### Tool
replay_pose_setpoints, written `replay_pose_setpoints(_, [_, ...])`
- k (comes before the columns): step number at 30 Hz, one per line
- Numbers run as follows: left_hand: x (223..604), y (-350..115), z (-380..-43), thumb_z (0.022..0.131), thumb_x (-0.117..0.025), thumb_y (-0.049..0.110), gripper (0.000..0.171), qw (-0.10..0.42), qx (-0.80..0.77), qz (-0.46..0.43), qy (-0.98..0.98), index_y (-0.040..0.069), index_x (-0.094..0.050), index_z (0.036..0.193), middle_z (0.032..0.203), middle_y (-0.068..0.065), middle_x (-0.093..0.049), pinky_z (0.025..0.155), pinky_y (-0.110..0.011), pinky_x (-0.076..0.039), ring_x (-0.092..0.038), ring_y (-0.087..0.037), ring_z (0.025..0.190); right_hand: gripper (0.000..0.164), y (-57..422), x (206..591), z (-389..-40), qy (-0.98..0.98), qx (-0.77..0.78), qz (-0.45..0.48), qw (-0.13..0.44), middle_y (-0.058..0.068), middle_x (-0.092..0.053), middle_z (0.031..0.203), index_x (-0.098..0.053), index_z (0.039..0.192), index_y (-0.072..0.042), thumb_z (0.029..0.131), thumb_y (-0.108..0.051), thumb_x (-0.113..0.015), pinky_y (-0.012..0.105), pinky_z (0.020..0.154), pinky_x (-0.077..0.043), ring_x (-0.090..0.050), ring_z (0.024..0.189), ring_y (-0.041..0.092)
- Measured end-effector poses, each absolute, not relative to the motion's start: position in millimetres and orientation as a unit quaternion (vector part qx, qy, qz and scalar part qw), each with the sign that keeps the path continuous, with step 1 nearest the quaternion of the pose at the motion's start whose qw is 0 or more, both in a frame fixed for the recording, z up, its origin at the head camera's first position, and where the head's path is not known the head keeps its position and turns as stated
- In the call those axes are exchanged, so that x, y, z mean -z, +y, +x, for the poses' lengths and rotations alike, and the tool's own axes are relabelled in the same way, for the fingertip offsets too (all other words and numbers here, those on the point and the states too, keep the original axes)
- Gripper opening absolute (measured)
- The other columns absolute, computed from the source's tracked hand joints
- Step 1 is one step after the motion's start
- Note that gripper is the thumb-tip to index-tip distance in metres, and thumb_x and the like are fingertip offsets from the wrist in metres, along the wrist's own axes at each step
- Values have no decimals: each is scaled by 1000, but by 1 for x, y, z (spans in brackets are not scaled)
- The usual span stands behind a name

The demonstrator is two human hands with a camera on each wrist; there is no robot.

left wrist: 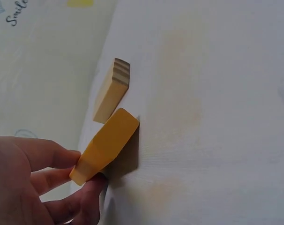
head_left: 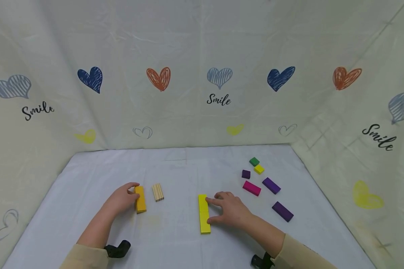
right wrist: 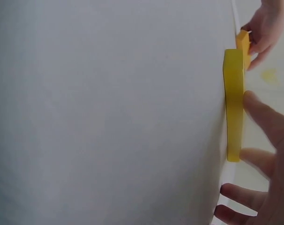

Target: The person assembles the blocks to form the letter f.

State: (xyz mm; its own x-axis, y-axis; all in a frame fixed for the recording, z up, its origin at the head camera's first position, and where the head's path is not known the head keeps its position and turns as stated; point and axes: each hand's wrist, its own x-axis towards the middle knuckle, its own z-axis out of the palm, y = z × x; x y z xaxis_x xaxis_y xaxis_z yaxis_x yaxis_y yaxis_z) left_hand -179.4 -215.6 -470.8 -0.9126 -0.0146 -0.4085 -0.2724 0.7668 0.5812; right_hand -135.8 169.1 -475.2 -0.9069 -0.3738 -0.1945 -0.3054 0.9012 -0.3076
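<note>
My left hand (head_left: 122,200) pinches an orange block (head_left: 140,200) between thumb and fingers. In the left wrist view the orange block (left wrist: 107,143) is tilted, with its shadow on the cloth below. Just right of it in the head view lies a plain wooden block (head_left: 158,192) with striped grain. Two yellow blocks (head_left: 202,203) lie end to end in the middle, forming one long bar. Along their right side, my right hand (head_left: 231,211) touches with the tips of thumb and index finger, spread apart. The right wrist view shows these fingertips against the yellow side (right wrist: 235,101).
On the right lie two purple blocks (head_left: 282,211), a pink block (head_left: 251,188), a small dark purple block (head_left: 246,174), a small yellow block (head_left: 259,169) and a green one (head_left: 254,161). White cloth (head_left: 175,246) covers the table, and a heart-printed curtain (head_left: 188,45) surrounds it.
</note>
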Motion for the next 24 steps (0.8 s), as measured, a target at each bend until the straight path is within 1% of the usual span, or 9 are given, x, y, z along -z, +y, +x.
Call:
replay_pose_setpoints(4, [468, -221, -178, 98, -58, 23, 52, 188, -348, -92, 914, 11, -44, 147, 129, -26, -55, 79, -43, -50, -58, -30, 99, 76, 169, 475, -136, 967, 136, -175, 127, 7, -57, 130, -57, 140, -33, 73, -58, -80, 57, 97, -45, -50, 122, 31])
replay_pose_setpoints(10, [457, -227, -174, 99, -57, 22, 54, 157, -362, -96, 914, 12, -41, 150, 127, -26, -55, 78, -42, -50, -58, -32, 100, 76, 169, 475, -136, 967, 136, -173, 127, 6, -57, 130, -57, 140, -34, 72, -58, -80, 57, 97, -45, -50, 122, 31])
replay_pose_setpoints(17, [447, -223, -175, 99, -60, 25, 57, 134, -384, -92, 909, 16, -41, 152, 129, -26, -55, 76, -39, -50, -55, -32, 100, 76, 169, 477, -137, 968, 138, -168, 127, 7, -57, 130, -58, 140, -34, 71, -57, -81, 58, 98, -44, -49, 123, 32])
replay_pose_setpoints(24, [447, -204, -183, 98, -62, 24, 56, 119, -417, -68, 899, 22, -43, 151, 124, -19, -59, 75, -34, -46, -54, -29, 98, 77, 170, 478, -137, 968, 135, -174, 124, 6, -56, 132, -56, 141, -35, 72, -60, -79, 57, 98, -44, -48, 123, 31])
